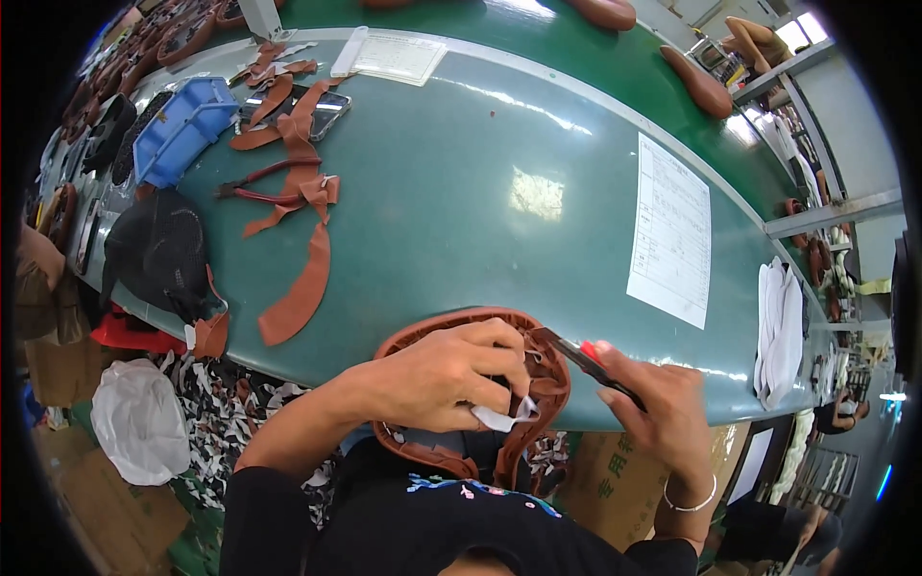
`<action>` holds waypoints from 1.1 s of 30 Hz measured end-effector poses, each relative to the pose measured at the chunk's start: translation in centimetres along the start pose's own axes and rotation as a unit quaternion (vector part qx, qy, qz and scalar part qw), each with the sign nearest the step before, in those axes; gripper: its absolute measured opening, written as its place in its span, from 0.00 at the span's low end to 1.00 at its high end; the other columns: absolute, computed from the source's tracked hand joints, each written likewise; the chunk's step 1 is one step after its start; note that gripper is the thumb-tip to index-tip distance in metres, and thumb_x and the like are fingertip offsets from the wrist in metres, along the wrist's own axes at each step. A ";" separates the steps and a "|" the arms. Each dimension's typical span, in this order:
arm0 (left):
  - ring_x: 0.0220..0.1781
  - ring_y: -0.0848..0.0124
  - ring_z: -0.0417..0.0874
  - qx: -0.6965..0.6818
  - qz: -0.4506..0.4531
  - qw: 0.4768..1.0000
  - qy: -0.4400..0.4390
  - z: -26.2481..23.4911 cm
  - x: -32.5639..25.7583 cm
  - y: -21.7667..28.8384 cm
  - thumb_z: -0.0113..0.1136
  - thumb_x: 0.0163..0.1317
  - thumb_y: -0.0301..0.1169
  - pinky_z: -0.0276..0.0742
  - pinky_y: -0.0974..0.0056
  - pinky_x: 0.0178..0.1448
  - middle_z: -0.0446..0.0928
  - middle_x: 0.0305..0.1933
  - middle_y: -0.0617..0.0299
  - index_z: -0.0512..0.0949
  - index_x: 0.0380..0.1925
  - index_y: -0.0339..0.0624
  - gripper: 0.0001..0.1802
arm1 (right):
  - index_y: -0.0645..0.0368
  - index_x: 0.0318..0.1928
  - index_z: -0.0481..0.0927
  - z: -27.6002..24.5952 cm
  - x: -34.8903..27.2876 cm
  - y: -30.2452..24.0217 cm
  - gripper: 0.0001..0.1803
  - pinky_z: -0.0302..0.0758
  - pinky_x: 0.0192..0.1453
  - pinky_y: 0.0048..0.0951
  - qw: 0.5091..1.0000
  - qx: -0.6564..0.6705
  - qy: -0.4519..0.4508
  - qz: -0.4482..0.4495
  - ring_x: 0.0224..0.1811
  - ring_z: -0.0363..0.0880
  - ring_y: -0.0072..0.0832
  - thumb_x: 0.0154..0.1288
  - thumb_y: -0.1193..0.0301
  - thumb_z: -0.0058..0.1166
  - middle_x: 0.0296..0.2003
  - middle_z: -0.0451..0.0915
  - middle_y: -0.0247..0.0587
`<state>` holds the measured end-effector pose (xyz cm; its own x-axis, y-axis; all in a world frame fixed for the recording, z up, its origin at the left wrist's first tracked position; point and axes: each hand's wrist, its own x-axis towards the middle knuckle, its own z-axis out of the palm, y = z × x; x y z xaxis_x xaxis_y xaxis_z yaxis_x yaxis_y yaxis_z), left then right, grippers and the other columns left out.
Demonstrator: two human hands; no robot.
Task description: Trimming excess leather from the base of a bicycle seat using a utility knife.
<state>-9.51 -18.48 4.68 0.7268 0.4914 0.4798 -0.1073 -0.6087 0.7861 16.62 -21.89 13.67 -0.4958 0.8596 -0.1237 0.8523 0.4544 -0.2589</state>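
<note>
A brown, leather-covered curved frame [552, 384] rests at the near edge of the green table, partly against my body. My left hand [447, 374] lies over it with curled fingers, and a thin white strip [506, 417] sticks out from beneath them. The fingers cover part of the frame's inside. In my right hand [663, 408] is a utility knife [610, 372] with a dark body and a red piece. Its tip meets the frame's upper right rim, close to my left fingertips.
Red-handled nippers [264, 182] lie among brown offcuts [298, 293] on the left. Beyond them are a blue plastic bin [182, 134] and a black mesh item [158, 250]. A printed sheet [669, 230] and white gloves [778, 331] are at right. Brown parts [699, 84] lie on the far green surface.
</note>
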 end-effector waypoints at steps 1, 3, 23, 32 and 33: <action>0.50 0.60 0.73 -0.001 -0.003 1.000 0.001 -0.1 0.0 -0.1 0.67 0.46 0.29 0.71 0.59 0.49 0.77 0.41 0.67 0.80 0.26 0.43 0.06 | 0.44 0.59 0.73 -0.1 0.0 0.2 0.27 0.60 0.21 0.33 0.999 0.037 0.012 0.010 0.13 0.64 0.32 0.56 0.67 0.59 0.15 0.67 0.33; 0.51 0.61 0.74 0.000 0.021 1.000 -0.007 -0.3 0.2 -0.4 0.67 0.46 0.29 0.70 0.59 0.50 0.79 0.41 0.70 0.79 0.25 0.44 0.06 | 0.46 0.58 0.74 0.0 1.0 -0.4 0.26 0.61 0.22 0.34 1.000 0.005 -0.010 -0.009 0.14 0.65 0.33 0.55 0.67 0.59 0.15 0.67 0.34; 0.29 0.71 0.64 -0.310 0.153 0.723 0.598 -4.2 6.9 6.2 0.50 0.66 0.40 0.65 0.63 0.39 0.64 0.29 0.59 0.67 0.34 0.38 0.15 | 0.59 0.63 0.64 8.9 -8.8 -6.0 0.31 0.68 0.18 0.36 0.964 0.105 0.114 0.214 0.15 0.74 0.39 0.60 0.66 0.58 0.19 0.75 0.46; 0.38 0.62 0.79 0.236 -0.374 0.897 0.020 -3.0 1.3 -0.7 0.65 0.52 0.47 0.72 0.59 0.45 0.78 0.34 0.58 0.78 0.47 0.48 0.25 | 0.63 0.47 0.69 13.5 -7.1 -5.1 0.15 0.75 0.34 0.24 0.716 0.542 0.314 0.307 0.29 0.79 0.22 0.64 0.69 0.54 0.30 0.79 0.39; 0.42 0.57 0.82 0.249 -0.344 0.905 -0.037 -2.1 0.5 -1.5 0.61 0.55 0.48 0.75 0.58 0.47 0.80 0.35 0.48 0.81 0.38 0.43 0.20 | 0.63 0.47 0.69 12.9 -5.6 -4.8 0.15 0.75 0.34 0.24 0.715 0.553 0.315 0.290 0.29 0.79 0.22 0.64 0.69 0.54 0.30 0.79 0.39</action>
<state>-10.40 -16.04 4.51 0.5512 0.8286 -0.0981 0.6934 -0.3895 0.6062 13.19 -31.89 3.28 0.3580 0.9214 -0.1513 0.0594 -0.1842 -0.9811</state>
